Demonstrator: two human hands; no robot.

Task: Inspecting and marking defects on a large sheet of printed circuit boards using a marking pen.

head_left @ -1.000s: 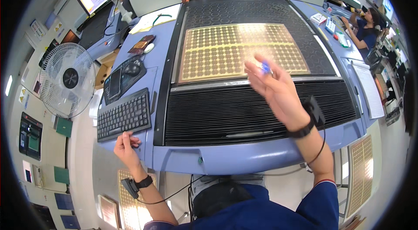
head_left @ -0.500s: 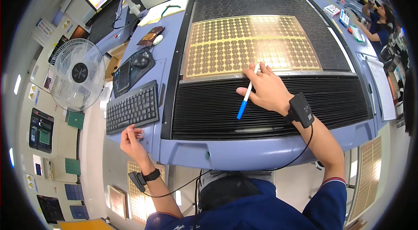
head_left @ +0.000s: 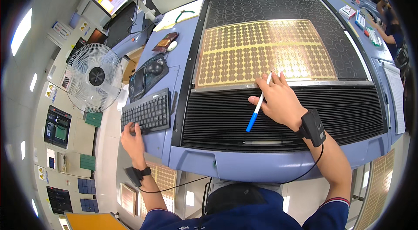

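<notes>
My right hand (head_left: 281,99) has a white marker pen with a blue end (head_left: 254,119) held between its fingers. The blue end points down and toward me. My fingertips rest at the near edge of a flat copper-coloured panel (head_left: 244,51) covered in rows of dark round patterns. That panel lies on the black ring-patterned bed (head_left: 261,4) of a machine. My left hand (head_left: 132,139) is at the near left edge of a black keyboard (head_left: 150,113), with its thumb and fingers apart and nothing held.
Nearest me on the machine is a ribbed black bellows (head_left: 278,116) with a pale pen-like stick (head_left: 267,142) on it. A mouse (head_left: 154,67) and phone (head_left: 138,81) are beyond the keyboard. A fan (head_left: 95,76) stands left. At far right a person (head_left: 389,29) works.
My left hand has gone from loosely curled below the keyboard onto its near left edge, its fingers now extended. The view has shifted slightly. My right hand keeps the marker pen at the panel's edge.
</notes>
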